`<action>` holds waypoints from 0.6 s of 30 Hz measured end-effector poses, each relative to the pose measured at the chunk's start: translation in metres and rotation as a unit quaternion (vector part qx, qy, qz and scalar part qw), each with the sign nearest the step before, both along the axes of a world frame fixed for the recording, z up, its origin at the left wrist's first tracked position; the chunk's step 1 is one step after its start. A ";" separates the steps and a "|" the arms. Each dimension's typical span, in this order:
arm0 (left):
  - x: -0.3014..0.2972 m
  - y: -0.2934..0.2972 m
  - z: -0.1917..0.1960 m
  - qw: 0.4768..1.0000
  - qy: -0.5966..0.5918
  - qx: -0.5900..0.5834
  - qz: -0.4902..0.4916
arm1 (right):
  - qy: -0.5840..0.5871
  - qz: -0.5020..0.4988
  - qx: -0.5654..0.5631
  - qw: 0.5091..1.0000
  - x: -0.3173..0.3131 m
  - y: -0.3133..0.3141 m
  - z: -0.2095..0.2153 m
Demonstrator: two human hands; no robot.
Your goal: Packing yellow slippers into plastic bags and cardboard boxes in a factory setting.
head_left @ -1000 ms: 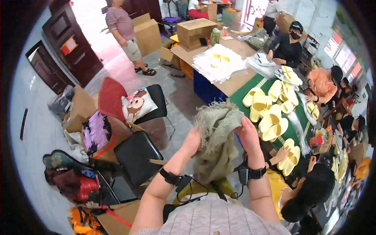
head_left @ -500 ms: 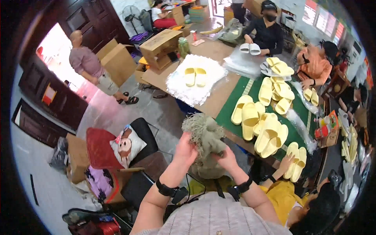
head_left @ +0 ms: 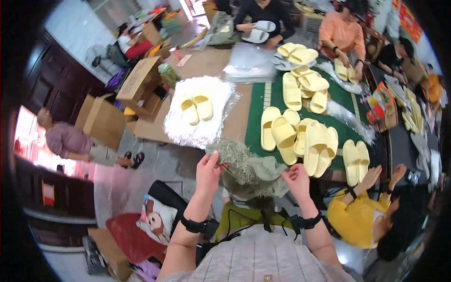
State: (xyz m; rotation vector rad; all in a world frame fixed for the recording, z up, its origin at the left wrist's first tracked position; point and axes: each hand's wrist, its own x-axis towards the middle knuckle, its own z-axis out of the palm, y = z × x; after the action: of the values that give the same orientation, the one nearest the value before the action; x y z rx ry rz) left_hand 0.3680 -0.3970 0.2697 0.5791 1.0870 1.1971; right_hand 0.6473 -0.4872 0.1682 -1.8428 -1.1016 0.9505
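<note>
A grey-green cloth with a shaggy, frayed fringe (head_left: 257,176) hangs in front of my body, stretched between both hands. My left hand (head_left: 209,171) pinches its fringed side. At the opposite edge, the fingertips of my right hand (head_left: 297,178) are closed on the smoother part. Just beyond the cloth lies the table, with a pair of yellow slippers (head_left: 196,109) on a shiny white wrapped stack (head_left: 174,134). To the right, several yellow slippers (head_left: 284,136) are piled on a green mat (head_left: 256,113).
A co-worker in yellow (head_left: 354,214) sits close at my right, hands near a slipper pair (head_left: 356,162). Across the table, one person holds white slippers (head_left: 257,35) and another in orange (head_left: 340,35) handles yellow ones. A red chair (head_left: 129,237) stands at my left.
My hands have spread apart, the right moving outward, and the bunched cloth is now opened wider. The view has turned right. The co-worker in yellow has let go of the slippers beside them.
</note>
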 end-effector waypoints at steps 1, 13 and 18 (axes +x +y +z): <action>-0.001 0.012 -0.001 1.000 -0.001 -0.003 -0.022 | 0.067 -0.018 0.001 0.998 -0.015 -0.001 0.000; -0.046 0.127 -0.022 0.982 -0.011 -0.071 -0.177 | 0.157 -0.203 0.014 0.966 -0.095 0.003 -0.094; -0.098 0.183 -0.059 0.977 0.160 0.062 -0.126 | 0.492 -0.437 0.127 0.742 -0.046 -0.042 -0.033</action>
State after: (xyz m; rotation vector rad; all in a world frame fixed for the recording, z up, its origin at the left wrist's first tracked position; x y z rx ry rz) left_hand 0.2695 -0.2144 0.2103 1.0019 1.1719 0.9740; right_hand 0.6009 -0.5288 0.1356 -1.0762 0.3007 0.8924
